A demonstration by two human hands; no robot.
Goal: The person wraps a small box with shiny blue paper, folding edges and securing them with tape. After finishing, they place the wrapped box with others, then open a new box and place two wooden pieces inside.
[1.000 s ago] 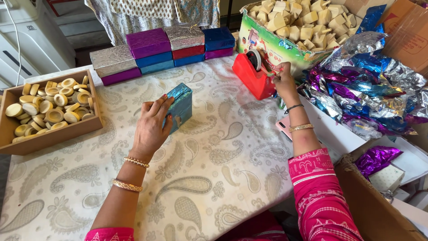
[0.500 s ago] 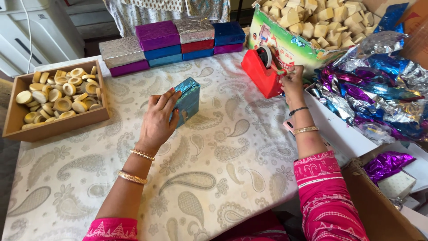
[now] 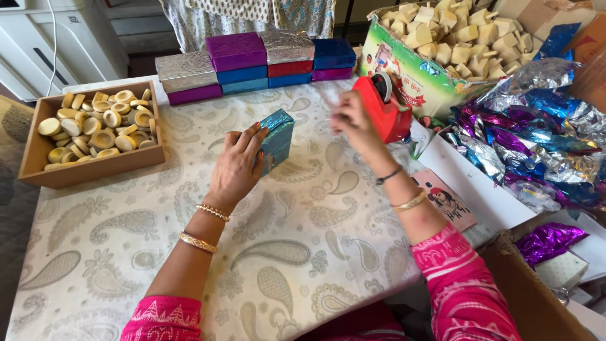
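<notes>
My left hand (image 3: 237, 169) presses a small box wrapped in shiny blue-green foil (image 3: 276, 140), holding it on its edge on the paisley tablecloth (image 3: 189, 252). My right hand (image 3: 352, 120) hovers blurred between that box and the red tape dispenser (image 3: 386, 108), fingers pinched together; whether a strip of tape is between them I cannot tell. Both wrists wear bangles and the sleeves are pink.
A wooden tray (image 3: 38, 170) of round yellow pieces stands at the left. Wrapped boxes in silver, purple, blue and red (image 3: 252, 63) are stacked at the back. A carton of pale blocks (image 3: 410, 76), loose foil sheets (image 3: 536, 126) and a cardboard box (image 3: 536, 303) crowd the right.
My right hand has come away from the tape dispenser toward the wrapped box. My left hand keeps the box in the same place.
</notes>
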